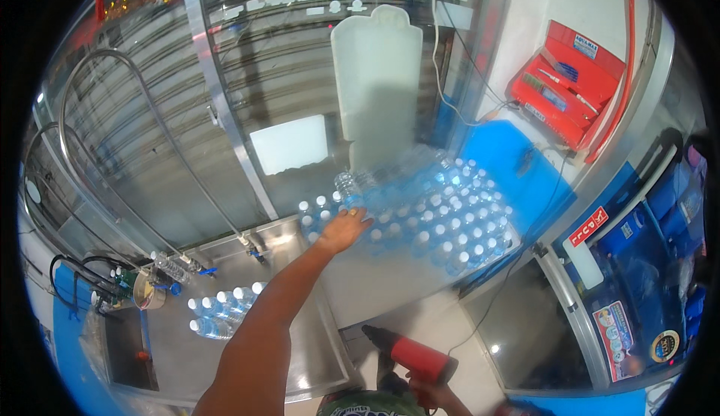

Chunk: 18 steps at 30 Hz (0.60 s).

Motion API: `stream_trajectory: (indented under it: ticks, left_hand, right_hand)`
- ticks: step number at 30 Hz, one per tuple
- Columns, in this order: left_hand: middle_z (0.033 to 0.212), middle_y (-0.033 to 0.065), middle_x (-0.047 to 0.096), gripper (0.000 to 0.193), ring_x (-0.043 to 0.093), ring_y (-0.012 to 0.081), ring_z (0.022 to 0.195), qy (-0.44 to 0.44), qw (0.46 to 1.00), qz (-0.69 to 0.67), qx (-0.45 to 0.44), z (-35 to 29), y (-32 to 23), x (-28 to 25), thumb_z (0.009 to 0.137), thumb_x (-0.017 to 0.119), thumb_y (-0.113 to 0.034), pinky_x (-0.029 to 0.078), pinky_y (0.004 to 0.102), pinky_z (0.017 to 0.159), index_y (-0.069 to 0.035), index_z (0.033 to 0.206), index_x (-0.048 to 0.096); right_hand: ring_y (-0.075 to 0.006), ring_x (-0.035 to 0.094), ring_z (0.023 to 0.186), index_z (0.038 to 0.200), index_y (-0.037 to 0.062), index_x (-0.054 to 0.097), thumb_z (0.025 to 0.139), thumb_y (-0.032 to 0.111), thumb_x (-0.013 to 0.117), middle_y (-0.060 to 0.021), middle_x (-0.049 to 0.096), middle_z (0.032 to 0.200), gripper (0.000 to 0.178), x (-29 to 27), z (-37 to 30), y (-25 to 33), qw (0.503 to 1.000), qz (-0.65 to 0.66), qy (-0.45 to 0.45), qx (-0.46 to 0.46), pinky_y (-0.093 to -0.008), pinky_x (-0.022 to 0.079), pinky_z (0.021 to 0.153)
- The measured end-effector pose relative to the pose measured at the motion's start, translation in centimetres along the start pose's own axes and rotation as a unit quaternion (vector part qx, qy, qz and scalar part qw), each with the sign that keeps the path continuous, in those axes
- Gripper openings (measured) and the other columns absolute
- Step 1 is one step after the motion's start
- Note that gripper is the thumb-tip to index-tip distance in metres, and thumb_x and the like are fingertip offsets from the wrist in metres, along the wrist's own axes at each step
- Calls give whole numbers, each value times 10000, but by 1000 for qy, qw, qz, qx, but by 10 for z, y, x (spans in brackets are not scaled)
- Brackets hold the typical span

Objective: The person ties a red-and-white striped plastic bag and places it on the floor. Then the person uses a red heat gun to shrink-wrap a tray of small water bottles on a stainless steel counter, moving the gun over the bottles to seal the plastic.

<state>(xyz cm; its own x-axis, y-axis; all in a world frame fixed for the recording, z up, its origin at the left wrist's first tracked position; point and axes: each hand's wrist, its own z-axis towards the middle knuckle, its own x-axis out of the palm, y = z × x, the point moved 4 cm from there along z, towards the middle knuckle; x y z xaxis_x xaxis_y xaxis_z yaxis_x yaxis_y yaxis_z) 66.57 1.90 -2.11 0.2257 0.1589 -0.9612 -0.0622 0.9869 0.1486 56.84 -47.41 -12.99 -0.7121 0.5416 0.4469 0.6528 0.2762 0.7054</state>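
Note:
My left hand [345,230] reaches out over the left end of a large group of capped water bottles [427,225]. Its fingers are curled against a clear plastic bottle [345,185] at the back, although my hand hides part of the grip. Low in the middle, my right hand [426,392] is wrapped round the handle of a red heat gun [420,357]. The gun's black nozzle points up and left, away from the bottles. A cable trails from it up to the right.
A steel sink [300,341] on the left holds several capped bottles [225,307] beside taps [251,247]. Behind stands a glass window with a roller shutter. A red open box [566,90] hangs at the right, above a blue panel [510,157]. A glass door [540,326] stands lower right.

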Motion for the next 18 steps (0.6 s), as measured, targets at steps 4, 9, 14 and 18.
stream_trajectory:
  ticks: [4,9,14,18]
  left_hand:
    - [1234,117,599,390,642,283,1169,47,997,58,32,16,4,24,957,595,-79,539,403,974,-146,1331,682]
    - [1163,144,584,338,655,342,1076,-36,999,-21,2,11,7,7,918,637,-45,560,458,919,-116,1248,665]
    - [1103,175,547,362,624,393,925,-272,925,-167,-207,-11,42,-57,887,729,29,528,496,778,-89,1218,645]
    - [1091,138,541,334,603,296,888,-364,856,-275,-245,-61,51,-119,911,772,-14,528,416,770,-83,1221,669]
  right_hand:
    - [-141,640,734,1294,40,617,987,214,760,-12,636,899,381,-24,1,4,999,-17,-26,-23,-323,537,663]
    - [-149,641,724,1300,21,592,994,213,743,-34,634,882,392,-41,6,19,999,-32,-16,-33,-329,542,649]
    - [-154,645,722,1295,13,578,999,220,734,-42,624,848,394,-31,16,37,997,-47,26,-57,-339,548,648]
    - [-160,648,720,1310,29,570,991,215,739,-47,622,830,406,-16,20,52,993,-104,30,-40,-342,559,639]
